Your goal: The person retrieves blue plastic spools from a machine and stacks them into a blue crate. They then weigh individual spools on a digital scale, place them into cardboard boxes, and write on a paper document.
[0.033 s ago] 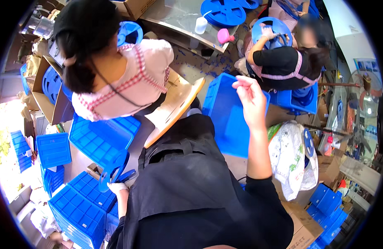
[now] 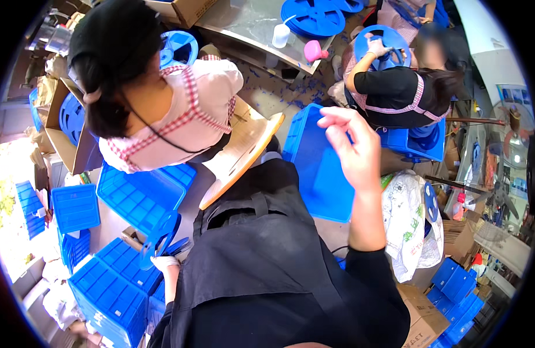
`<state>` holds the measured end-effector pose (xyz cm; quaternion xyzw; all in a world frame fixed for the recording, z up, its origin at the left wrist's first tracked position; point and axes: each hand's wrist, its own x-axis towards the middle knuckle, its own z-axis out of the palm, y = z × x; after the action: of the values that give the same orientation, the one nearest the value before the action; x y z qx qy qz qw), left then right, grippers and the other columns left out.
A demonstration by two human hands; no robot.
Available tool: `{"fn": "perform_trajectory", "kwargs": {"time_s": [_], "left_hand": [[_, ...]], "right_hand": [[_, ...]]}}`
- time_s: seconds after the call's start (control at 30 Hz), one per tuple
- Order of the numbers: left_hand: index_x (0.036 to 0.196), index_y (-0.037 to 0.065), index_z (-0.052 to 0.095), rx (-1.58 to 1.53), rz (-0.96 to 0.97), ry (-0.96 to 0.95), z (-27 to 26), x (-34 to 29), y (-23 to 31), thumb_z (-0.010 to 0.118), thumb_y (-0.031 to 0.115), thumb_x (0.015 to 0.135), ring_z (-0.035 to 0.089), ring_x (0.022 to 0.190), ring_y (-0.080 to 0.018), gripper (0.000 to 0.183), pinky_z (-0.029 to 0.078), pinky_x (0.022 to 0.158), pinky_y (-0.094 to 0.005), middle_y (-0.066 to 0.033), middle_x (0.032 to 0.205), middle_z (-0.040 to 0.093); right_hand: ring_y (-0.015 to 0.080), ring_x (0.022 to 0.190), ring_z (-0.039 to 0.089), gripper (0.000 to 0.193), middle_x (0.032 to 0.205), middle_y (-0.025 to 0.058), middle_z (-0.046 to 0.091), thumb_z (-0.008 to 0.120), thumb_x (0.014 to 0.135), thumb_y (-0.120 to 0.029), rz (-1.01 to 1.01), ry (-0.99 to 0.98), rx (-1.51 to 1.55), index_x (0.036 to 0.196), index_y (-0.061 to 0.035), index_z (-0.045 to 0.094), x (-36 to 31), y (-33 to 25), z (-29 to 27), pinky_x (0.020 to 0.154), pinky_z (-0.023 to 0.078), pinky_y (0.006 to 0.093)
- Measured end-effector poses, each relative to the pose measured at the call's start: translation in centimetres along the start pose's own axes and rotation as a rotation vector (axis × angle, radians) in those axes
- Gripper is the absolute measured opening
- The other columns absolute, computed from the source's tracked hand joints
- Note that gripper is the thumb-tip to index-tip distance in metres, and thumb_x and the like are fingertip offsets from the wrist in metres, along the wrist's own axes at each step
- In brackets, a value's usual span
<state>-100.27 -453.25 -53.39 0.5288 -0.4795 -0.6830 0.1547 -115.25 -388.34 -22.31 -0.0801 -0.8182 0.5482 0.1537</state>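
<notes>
My gloved left hand (image 2: pixel 166 263) is low at the left, its fingers closed on the edge of a blue plastic reel (image 2: pixel 161 235). The reel stands tilted beside my dark apron (image 2: pixel 244 261). Part of its lower side is hidden by the hand. My right hand (image 2: pixel 355 152) is raised over an open blue crate (image 2: pixel 325 188), with no glove visible on it. Its fingers are loosely bent, the thumb stands apart, and nothing shows between them. A wooden board (image 2: pixel 241 153) with a curved edge slants beside my lap, between me and a co-worker.
One co-worker (image 2: pixel 169 110) sits close at front left. Another co-worker (image 2: pixel 389 87) at the right handles a blue reel (image 2: pixel 383 43). Stacked blue crates (image 2: pixel 108 290) stand at my left. A white sack (image 2: pixel 404 226) lies at the right, and a metal table (image 2: pixel 244 29) stands ahead.
My right hand has come slightly nearer and to the right, with its fingers more bent. My left hand keeps its hold on the reel.
</notes>
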Motion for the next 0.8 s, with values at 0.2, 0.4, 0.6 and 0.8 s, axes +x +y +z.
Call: {"fn": "perform_trajectory", "kwargs": {"time_s": [0.2,0.4,0.6,0.8], "left_hand": [[0.115,0.012,0.054,0.049,-0.193,0.123,-0.6,-3.4,-0.4,0.027,0.05,0.091,0.049,0.109,-0.0291,0.053,0.037,0.095,-0.0427,-0.0101,0.121,0.054],[0.128,0.006,0.05,-0.01,-0.212,0.349,-2.5,-4.7,-2.7,0.024,0.057,0.092,0.046,0.119,-0.0329,0.068,0.033,0.104,-0.0472,-0.0128,0.131,0.05],[0.129,0.002,0.05,-0.133,-0.122,0.375,-0.7,-1.8,-8.2,0.027,0.057,0.095,0.044,0.121,-0.0319,0.068,0.031,0.106,-0.0438,-0.014,0.133,0.049],[0.123,0.001,0.055,-0.197,-0.115,0.665,3.1,-10.7,-8.2,0.035,0.055,0.093,0.048,0.117,-0.0288,0.066,0.032,0.105,-0.043,-0.0125,0.128,0.054]], "right_hand": [[0.0169,0.072,0.06,0.021,0.08,0.0072,0.063,0.069,0.079,-0.014,-0.89,-0.799,-0.412,0.095,-0.0011,0.064,6.5,-12.5,-0.9,0.065,0.047,0.0271],[0.0162,0.066,0.059,0.021,0.075,0.0068,0.061,0.07,0.077,-0.016,-1.19,-1.03,-0.457,0.09,-0.0015,0.064,9.7,-16.5,4.4,0.06,0.046,0.0271],[0.0156,0.06,0.058,0.022,0.07,0.0064,0.06,0.071,0.075,-0.019,-1.269,-1.1,-0.567,0.086,-0.002,0.063,14.4,-18.3,4.0,0.055,0.044,0.0272],[0.0149,0.055,0.057,0.023,0.065,0.006,0.058,0.073,0.072,-0.021,-1.145,-1.107,-0.652,0.081,-0.0025,0.063,25.1,-18.6,1.4,0.049,0.043,0.0273]]}}
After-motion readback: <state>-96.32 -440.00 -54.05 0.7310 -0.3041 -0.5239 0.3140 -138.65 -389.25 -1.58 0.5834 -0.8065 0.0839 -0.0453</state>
